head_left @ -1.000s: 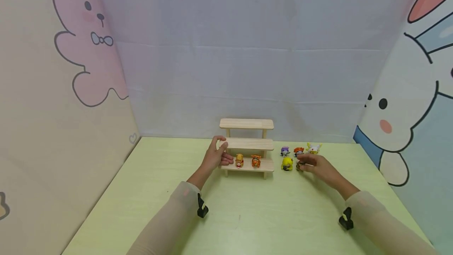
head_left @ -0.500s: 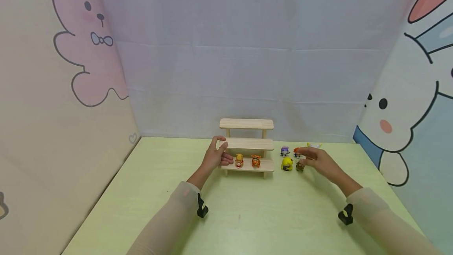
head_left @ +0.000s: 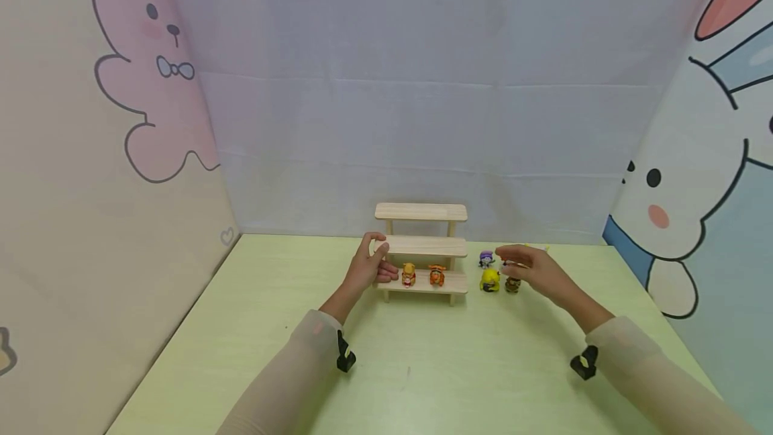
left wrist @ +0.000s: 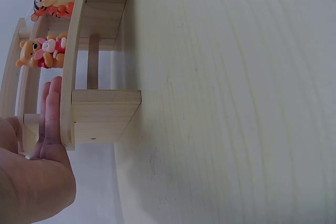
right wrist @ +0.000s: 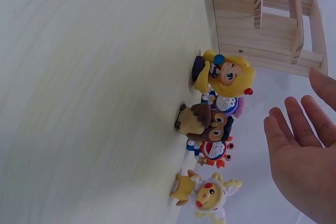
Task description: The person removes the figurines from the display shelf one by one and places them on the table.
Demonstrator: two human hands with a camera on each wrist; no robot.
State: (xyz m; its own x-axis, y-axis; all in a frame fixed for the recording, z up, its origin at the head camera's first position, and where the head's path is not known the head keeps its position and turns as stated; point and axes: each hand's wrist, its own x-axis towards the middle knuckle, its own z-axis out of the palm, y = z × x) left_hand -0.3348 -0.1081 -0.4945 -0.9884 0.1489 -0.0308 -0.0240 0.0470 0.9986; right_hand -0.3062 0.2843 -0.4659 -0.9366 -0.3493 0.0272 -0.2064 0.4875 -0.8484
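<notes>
A three-tier wooden display shelf (head_left: pixel 423 211) stands at the back of the table. My left hand (head_left: pixel 364 268) grips its left end, thumb and index finger at the middle tier, other fingers straight along the bottom tier. On that tier sit a bear figurine (head_left: pixel 408 275) and a tiger figurine (head_left: pixel 437 275). My right hand (head_left: pixel 546 280) hovers, fingers spread and holding nothing, over figurines right of the shelf. Nearest are an owl figurine (right wrist: pixel 197 119) and a yellow-haired girl figurine (right wrist: pixel 236 80). In the head view, the hand largely hides the red-hooded figurine (right wrist: pixel 212 151) behind them.
A purple-hooded figurine (head_left: pixel 486 259) stands behind the yellow-haired one. A white-hooded yellow figurine (right wrist: pixel 210 195) is at the group's far side, mostly covered by the hand in the head view. A white cloth (head_left: pixel 362 119) hangs behind the table (head_left: pixel 386 368).
My right hand has come off the owl figurine, rising and shifting slightly left above the group; the owl stays on the table. My left hand and the shelf have not moved.
</notes>
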